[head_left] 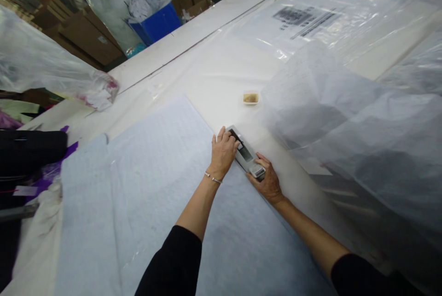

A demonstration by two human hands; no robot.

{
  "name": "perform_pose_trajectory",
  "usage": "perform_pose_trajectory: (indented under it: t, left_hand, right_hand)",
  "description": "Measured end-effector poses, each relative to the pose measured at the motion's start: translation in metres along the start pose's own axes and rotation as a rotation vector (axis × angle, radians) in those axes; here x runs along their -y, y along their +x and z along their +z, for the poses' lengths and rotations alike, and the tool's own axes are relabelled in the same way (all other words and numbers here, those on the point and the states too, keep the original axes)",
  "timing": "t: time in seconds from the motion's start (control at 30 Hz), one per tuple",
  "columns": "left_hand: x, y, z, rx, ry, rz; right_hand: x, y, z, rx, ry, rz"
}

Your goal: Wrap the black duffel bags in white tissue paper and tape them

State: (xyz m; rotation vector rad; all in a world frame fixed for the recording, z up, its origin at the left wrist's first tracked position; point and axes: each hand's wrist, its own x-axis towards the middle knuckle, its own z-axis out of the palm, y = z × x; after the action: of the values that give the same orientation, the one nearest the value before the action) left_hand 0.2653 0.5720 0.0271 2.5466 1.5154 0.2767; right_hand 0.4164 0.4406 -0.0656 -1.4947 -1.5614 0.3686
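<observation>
A long grey device (246, 154) with a dark recessed window and a printed label at its near end lies slantwise along the edge of a pale blue sheet (155, 185); its exact kind I cannot make out. My right hand (268, 182) wraps round its near end, thumb on top. My left hand (223, 152), with a thin bracelet at the wrist, has its bent fingers pressed over the far part of the window. Those fingers partly hide a small dark and light piece there.
Beyond the device sits a small white dish with yellowish content (250, 98) on the white table (207, 63). Translucent sheeting (345, 116) is heaped at the right. A clear bag with a barcode label (307, 17) lies farther back. A blue bin (157, 23) and cardboard boxes (86, 38) stand behind.
</observation>
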Motion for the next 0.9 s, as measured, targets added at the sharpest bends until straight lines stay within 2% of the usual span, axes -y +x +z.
perform_pose_trajectory:
  t: [0.17, 0.33, 0.43, 0.53, 0.67, 0.9]
  left_hand:
    - [0.009, 0.006, -0.016, 0.059, -0.036, 0.045]
    - [-0.011, 0.004, -0.013, 0.093, -0.004, -0.034]
    - [-0.023, 0.005, -0.004, 0.058, 0.032, -0.129]
    - [-0.026, 0.006, 0.003, 0.014, 0.033, -0.173]
    - [-0.022, 0.005, 0.004, -0.037, -0.003, -0.157]
    - [-0.025, 0.006, -0.001, -0.051, 0.050, -0.088]
  right_hand:
    - [0.000, 0.001, 0.000, -0.015, -0.017, 0.003]
    - [-0.002, 0.000, -0.001, -0.012, -0.004, 0.013]
    - [-0.001, 0.000, -0.002, -0.017, 0.008, 0.010]
    - [-0.001, 0.001, -0.002, -0.014, 0.012, 0.017]
    - [-0.002, 0.001, -0.002, -0.016, 0.009, 0.016]
    - [-0.001, 0.000, -0.003, -0.013, 0.026, 0.026]
